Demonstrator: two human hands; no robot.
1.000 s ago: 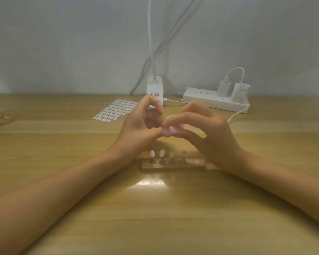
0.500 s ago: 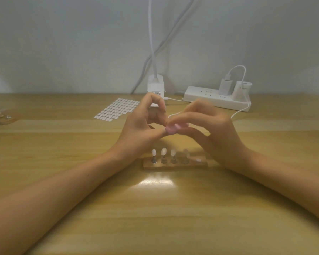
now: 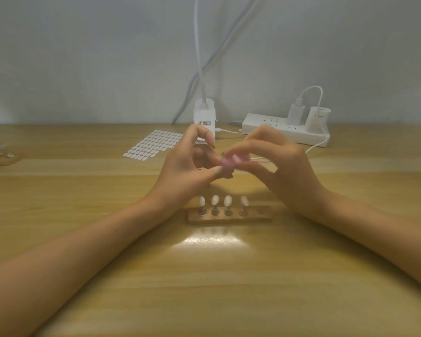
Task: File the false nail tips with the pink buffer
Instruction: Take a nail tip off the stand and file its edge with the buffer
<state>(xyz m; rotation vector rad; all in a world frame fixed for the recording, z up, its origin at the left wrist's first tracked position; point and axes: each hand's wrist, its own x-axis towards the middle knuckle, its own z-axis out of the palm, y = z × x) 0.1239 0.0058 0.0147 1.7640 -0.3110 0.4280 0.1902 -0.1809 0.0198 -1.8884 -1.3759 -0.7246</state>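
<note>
Above the middle of the wooden table, my right hand (image 3: 287, 171) pinches a small pink buffer (image 3: 229, 161), blurred by motion. My left hand (image 3: 180, 171) meets it, thumb and curled fingers pinching a small false nail tip (image 3: 216, 169) against the buffer; most of the tip is hidden. Below the hands lies a wooden holder (image 3: 255, 217) with several white nail tips (image 3: 214, 200) standing on metal pegs. Its rightmost slot (image 3: 261, 210) is empty.
A sheet of white adhesive tabs (image 3: 153, 144) lies at the back left. Behind the hands stand a white lamp base (image 3: 204, 115) and a white power strip (image 3: 284, 128) with chargers and cables. Another wooden holder (image 3: 0, 155) sits at the left edge.
My right hand has shifted the pink buffer a little against my left fingertips, a small rubbing motion. Both hands stay at the same spot above the holder.
</note>
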